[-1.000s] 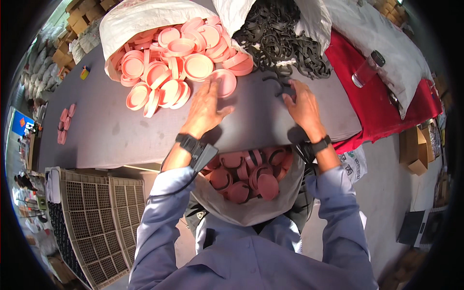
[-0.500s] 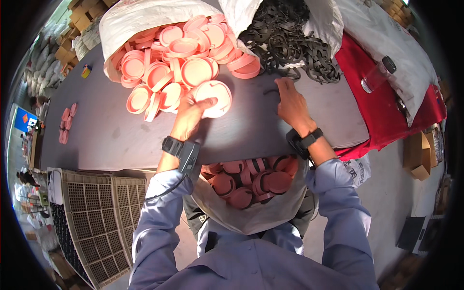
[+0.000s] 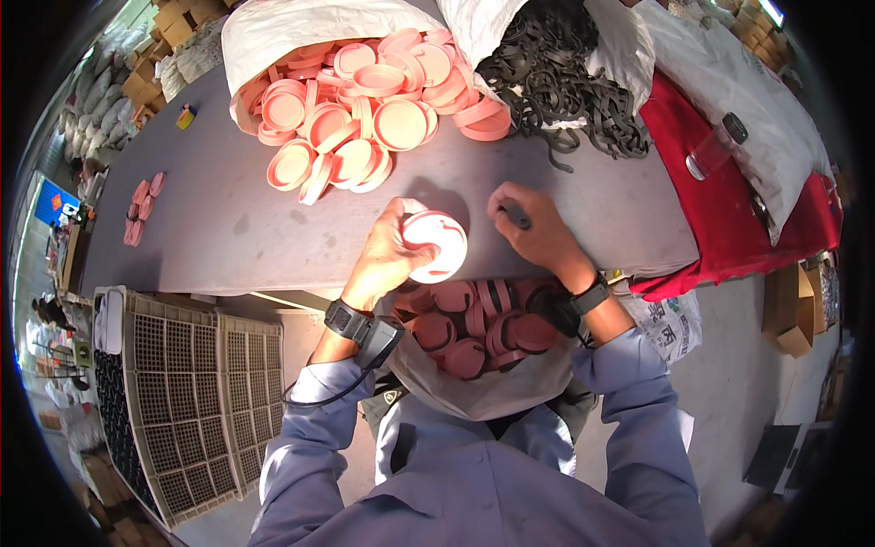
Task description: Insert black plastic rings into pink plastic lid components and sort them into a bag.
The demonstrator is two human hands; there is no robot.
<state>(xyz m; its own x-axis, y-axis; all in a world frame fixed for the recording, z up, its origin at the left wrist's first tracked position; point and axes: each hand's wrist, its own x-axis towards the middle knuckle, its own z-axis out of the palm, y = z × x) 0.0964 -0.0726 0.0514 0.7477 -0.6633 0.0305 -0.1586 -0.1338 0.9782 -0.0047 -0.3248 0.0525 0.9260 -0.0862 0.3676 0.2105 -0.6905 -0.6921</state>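
Observation:
A round pink plastic lid (image 3: 448,239), brightly lit by the sun, is gripped by my left hand (image 3: 381,263) above the near part of the table. My right hand (image 3: 540,232) is closed to its right, with a black rubber band (image 3: 515,215) in the curled fingers; only part of the band shows. Beyond my hands, loose pink lids (image 3: 399,124) spill from a white sack (image 3: 314,25). To their right lies a tangled heap of black bands (image 3: 547,77). Pink lids with black bands (image 3: 530,337) fill an open white sack (image 3: 465,399) at my lap.
The grey-covered table (image 3: 228,228) bears several small pink pieces (image 3: 141,208) at far left. A red cloth (image 3: 679,137) with a clear jar (image 3: 711,155) and a white bag (image 3: 766,118) lies at right. Plastic crates (image 3: 182,392) stand at lower left, a cardboard box (image 3: 788,314) at lower right.
My left hand has drawn the lid away from the pile, toward me and to the right. My right hand has moved nearer with a black band, away from the heap.

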